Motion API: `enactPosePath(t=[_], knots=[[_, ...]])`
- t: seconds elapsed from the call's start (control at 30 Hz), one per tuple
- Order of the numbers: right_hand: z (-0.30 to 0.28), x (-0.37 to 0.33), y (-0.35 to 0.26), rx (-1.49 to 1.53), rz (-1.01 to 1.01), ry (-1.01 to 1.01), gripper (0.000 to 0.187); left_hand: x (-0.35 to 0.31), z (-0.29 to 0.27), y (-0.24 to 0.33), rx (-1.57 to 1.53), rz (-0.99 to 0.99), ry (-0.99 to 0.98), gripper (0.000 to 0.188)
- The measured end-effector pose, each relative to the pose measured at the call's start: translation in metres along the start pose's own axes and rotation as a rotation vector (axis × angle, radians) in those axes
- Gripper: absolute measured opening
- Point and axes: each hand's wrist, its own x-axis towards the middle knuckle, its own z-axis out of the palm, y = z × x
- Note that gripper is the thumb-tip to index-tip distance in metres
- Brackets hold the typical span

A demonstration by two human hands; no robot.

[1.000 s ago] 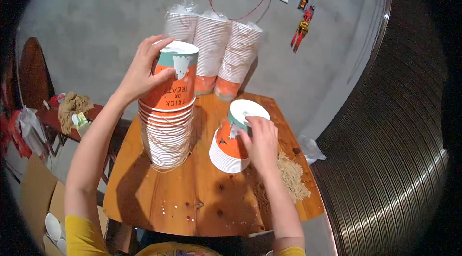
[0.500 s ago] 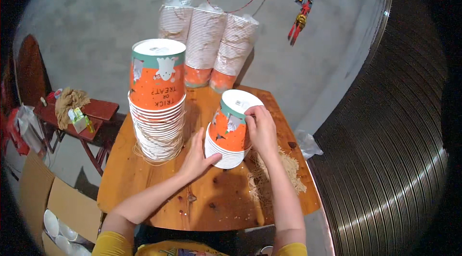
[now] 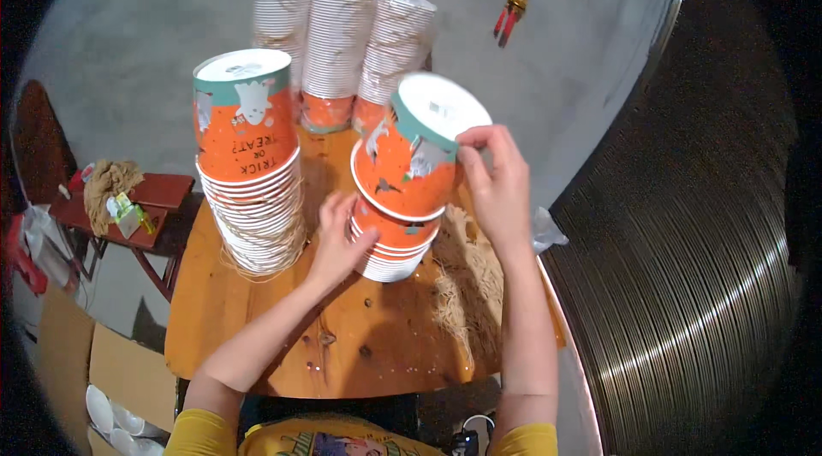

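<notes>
A paper bucket, orange with a green band and white base, is upside down and tilted, partly raised off a short stack of matching buckets. My right hand pinches its base edge between thumb and fingers. Against the left side of the short stack, my left hand holds the lower buckets with thumb and fingers apart around them. To the left stands a taller upside-down bucket stack, with thin tan strings looped around its white rims. A heap of tan strings lies beside my right forearm.
Several plastic-wrapped bucket stacks stand at the table's far end. A red bench with cloth is at left, above an open cardboard box of white containers. A ribbed dark shutter rises at right; red-handled pliers hang behind.
My right hand has raised the top bucket up and tilted it, uncovering the orange side of the one beneath. My left hand stays at the stack. The whole view has shifted slightly.
</notes>
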Motion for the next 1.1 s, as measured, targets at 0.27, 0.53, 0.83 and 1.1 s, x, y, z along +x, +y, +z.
enactPosePath(t=[0.27, 0.53, 0.83, 1.1], knots=[[-0.061, -0.079, -0.027, 0.202, -0.054, 0.208, 0.013, 0.008, -0.031, 0.166, -1.212, -0.041, -0.034, 0.028], [-0.045, -0.218, 0.07, -0.266, 0.223, -0.332, 0.012, -0.041, -0.071, 0.16, -0.33, -0.008, -0.278, 0.022], [0.003, -0.256, 0.13, -0.267, 0.268, -0.427, 0.014, -0.075, -0.08, 0.13, 0.335, 0.144, -0.462, 0.013], [-0.007, -0.222, 0.08, -0.034, 0.279, -0.445, 0.01, -0.084, -0.075, 0.11, 0.469, 0.348, -0.472, 0.011]])
